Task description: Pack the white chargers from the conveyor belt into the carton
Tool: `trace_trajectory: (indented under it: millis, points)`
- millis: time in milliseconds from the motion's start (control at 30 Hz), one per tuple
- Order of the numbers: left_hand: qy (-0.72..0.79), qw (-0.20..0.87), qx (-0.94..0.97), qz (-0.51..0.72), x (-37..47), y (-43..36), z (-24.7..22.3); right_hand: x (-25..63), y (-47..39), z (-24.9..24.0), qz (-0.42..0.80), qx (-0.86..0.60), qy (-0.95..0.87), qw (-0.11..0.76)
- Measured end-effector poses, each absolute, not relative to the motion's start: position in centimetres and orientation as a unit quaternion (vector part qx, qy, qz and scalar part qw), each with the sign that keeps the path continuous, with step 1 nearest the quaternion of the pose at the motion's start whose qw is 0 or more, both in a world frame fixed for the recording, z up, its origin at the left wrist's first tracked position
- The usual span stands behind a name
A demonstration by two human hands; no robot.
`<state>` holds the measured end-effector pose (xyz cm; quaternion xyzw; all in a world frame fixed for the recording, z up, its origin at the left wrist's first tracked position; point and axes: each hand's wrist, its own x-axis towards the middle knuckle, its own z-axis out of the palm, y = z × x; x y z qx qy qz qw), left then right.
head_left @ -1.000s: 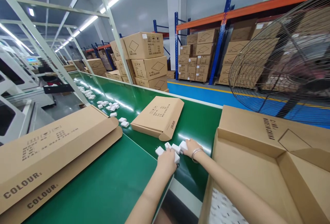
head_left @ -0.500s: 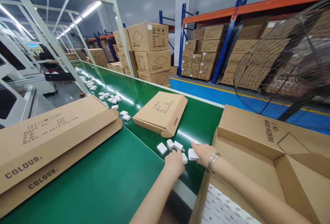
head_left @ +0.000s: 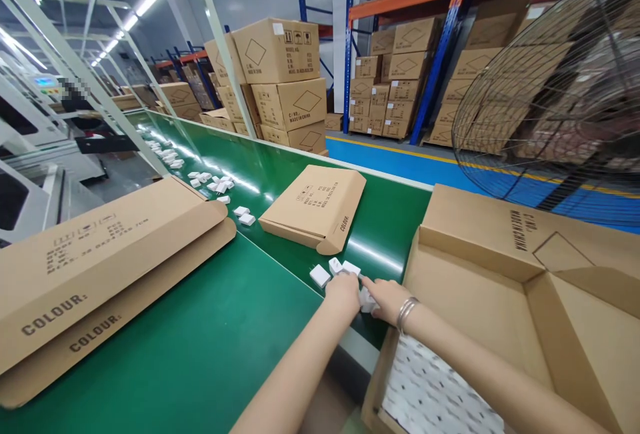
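My right hand (head_left: 390, 297), with silver bangles at the wrist, is closed around white plug chargers (head_left: 368, 301) low over the green conveyor belt. Beside it, almost touching, my left hand (head_left: 344, 291) has curled fingers whose tips are hidden; what they hold cannot be made out. Just past the left hand's fingers lies a white charger (head_left: 351, 269). Another charger (head_left: 320, 276) lies to the left with its prongs showing, and a third (head_left: 335, 265) stands between them. Right of my hands is an open cardboard carton (head_left: 480, 294), with a white layer (head_left: 435, 387) of small dark marks at its near end.
A closed flat carton (head_left: 313, 207) lies on the belt (head_left: 385, 211). Two stacked flat cartons (head_left: 115, 247) rest at left on a green tabletop (head_left: 210, 327). More chargers (head_left: 220, 185) trail up the belt. A large fan (head_left: 540, 101) stands behind the open carton.
My right hand has moved left with its chargers, and my left hand has shifted slightly forward, so they now meet. The camera view has tilted down a little.
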<state>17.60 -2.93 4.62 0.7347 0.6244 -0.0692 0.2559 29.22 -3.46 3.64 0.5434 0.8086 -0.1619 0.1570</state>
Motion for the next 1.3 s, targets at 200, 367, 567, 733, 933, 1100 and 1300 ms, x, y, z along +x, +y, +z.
trace_trajectory:
  millis: [200, 367, 567, 733, 933, 1100, 1300]
  points:
    - [0.565, 0.246, 0.787, -0.031, 16.1, -4.8, 3.3, 29.5, -4.3, 2.9, -0.185, 0.525, 0.823, 0.116]
    - [0.54, 0.312, 0.781, 0.036, 14.5, -5.3, 4.6, 28.8, -5.2, 2.7, -0.177, 0.517, 0.832, 0.097]
    - [0.726, 0.22, 0.615, 0.213, 12.3, -1.2, 5.1, 28.1, -5.5, 2.3, -0.15, 0.531, 0.829, 0.096]
    - [0.725, 0.024, 0.659, 0.197, 14.8, 1.7, 2.1, 27.7, -5.5, 2.0, -0.151, 0.526, 0.833, 0.082]
    - [0.728, -0.003, 0.684, 0.046, 19.0, 3.8, 1.6, 29.7, -5.3, 4.5, -0.204, 0.52, 0.829, -0.004]
    - [0.738, -0.055, 0.673, 0.011, 19.5, 5.4, 1.1, 36.2, -6.1, 10.6, -0.444, 0.473, 0.707, -0.281]
    - [0.691, -0.069, 0.719, 0.029, 17.2, 6.7, 1.2, 44.3, -10.6, 11.3, -0.606, 0.527, 0.379, -0.46]
